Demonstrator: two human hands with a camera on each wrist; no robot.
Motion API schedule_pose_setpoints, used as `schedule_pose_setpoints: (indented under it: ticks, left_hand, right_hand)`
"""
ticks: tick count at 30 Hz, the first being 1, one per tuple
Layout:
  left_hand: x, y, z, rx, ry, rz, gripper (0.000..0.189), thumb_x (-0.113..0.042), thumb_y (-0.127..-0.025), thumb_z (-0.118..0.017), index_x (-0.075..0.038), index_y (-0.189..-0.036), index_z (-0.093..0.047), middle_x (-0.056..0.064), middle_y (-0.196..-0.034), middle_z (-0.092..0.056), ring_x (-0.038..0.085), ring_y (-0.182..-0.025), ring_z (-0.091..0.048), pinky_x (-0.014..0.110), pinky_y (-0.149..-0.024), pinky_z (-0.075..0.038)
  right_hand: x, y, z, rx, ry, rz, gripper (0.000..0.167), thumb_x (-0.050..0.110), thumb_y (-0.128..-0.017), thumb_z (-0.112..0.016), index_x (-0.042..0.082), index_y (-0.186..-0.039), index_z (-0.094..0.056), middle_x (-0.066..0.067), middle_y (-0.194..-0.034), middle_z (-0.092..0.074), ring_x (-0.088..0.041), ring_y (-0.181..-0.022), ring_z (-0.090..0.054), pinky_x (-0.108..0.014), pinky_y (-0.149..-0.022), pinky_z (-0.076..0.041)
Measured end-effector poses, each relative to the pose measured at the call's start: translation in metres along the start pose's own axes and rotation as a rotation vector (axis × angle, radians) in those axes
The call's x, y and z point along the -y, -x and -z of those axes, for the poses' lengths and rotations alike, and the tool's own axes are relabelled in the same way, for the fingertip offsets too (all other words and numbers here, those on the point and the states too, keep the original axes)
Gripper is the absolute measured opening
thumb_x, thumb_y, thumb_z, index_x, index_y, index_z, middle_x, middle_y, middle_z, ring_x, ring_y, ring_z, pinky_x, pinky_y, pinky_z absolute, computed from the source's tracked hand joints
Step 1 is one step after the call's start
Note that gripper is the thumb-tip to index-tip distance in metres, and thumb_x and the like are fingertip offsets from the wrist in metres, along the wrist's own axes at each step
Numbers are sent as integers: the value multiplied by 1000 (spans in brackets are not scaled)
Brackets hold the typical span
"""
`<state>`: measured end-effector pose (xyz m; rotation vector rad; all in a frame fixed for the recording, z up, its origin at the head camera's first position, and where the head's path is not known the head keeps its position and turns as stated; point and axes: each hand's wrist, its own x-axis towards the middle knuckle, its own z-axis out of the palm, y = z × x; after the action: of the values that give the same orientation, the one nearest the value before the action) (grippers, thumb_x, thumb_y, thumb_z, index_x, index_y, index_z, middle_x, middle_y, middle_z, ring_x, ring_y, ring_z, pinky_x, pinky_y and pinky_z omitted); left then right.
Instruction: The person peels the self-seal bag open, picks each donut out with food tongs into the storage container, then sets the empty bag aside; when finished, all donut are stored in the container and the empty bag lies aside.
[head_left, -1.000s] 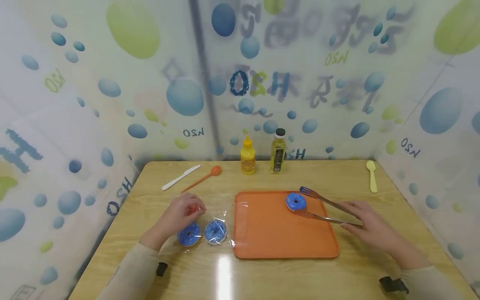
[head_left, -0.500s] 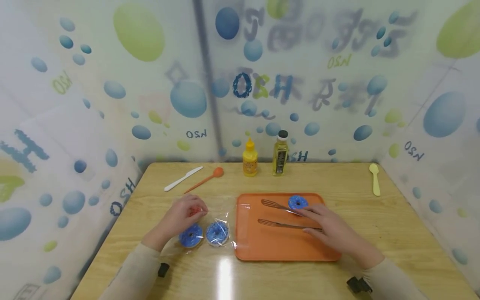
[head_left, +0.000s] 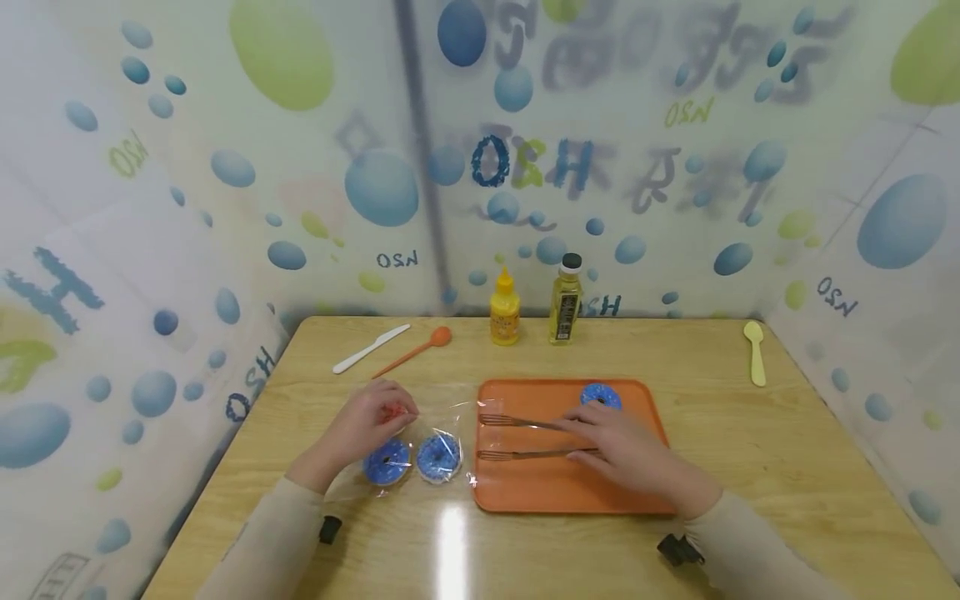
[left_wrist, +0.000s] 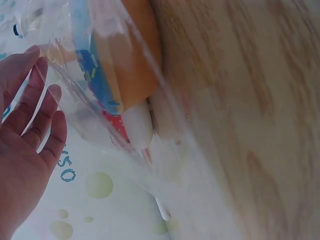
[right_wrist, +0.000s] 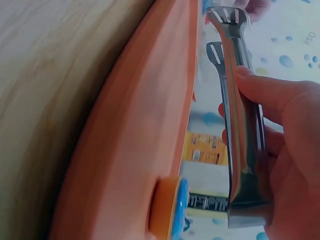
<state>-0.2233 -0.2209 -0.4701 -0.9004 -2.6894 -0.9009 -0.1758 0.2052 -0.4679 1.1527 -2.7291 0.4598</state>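
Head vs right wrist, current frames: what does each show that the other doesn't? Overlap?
Only the head view: the white knife at the back left and the pale yellow spoon at the far right.

Only the right wrist view: the joined end of the tongs; from the head it can't be made out behind the hand.

Both: the right grip holding those tongs, the orange tray, a blue-topped donut on it, the yellow bottle and the wooden table.
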Motion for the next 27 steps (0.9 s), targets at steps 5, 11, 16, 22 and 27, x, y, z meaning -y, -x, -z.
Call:
schedule_pose_setpoints:
  ticks: [5, 11, 16, 22, 27]
  left_hand:
    - [-1, -1, 1, -9, 11, -2, 9, -12, -91, -79, -21, -91, -76, -10, -96, -71, 11, -93, -61, 37, -81, -56]
    - [-3, 0, 3, -27, 18, -19, 10, -11, -91, -79, -21, -91, -76, -9, -96, -72, 12, -93, -61, 37, -78, -56]
    - [-4, 0, 4, -30, 25, -5, 10, -11, -91, -79, -21, -92, -76, -9, -97, -71, 14, -94, -61, 39, -79, -56]
    - [-6, 0, 4, -36, 29, -6, 11, -12, -92, -79, -22, -93, -76, -10, -100, -73, 16, -102, -63, 44, -89, -54]
    - [-5, 1, 4, -41, 25, -13, 14, -11, -91, -79, -24, -93, -74, -12, -100, -73, 16, -104, -63, 45, -93, -52]
  right_hand:
    - [7, -6, -5, 44, -33, -12, 50, 36, -99, -70, 22, -146, -59, 7, -130, -63, -13, -116, -60, -41, -95, -55]
    - [11, -18, -6, 82, -27, 4, 50, 37, -101, -68, 22, -147, -58, 6, -136, -62, -15, -124, -58, -42, -103, -52]
    - [11, -27, -6, 104, -17, 18, 48, 36, -101, -67, 21, -147, -58, 5, -138, -62, -17, -127, -57, -43, -106, -51]
    - [9, -29, -5, 70, 7, 34, 48, 30, -98, -72, 16, -143, -61, 2, -133, -64, -20, -123, -59, -45, -102, -52]
    - [12, -34, -3, 103, 16, 28, 49, 29, -98, -72, 18, -145, -60, 2, -136, -64, -20, -126, -59, -45, -104, -52]
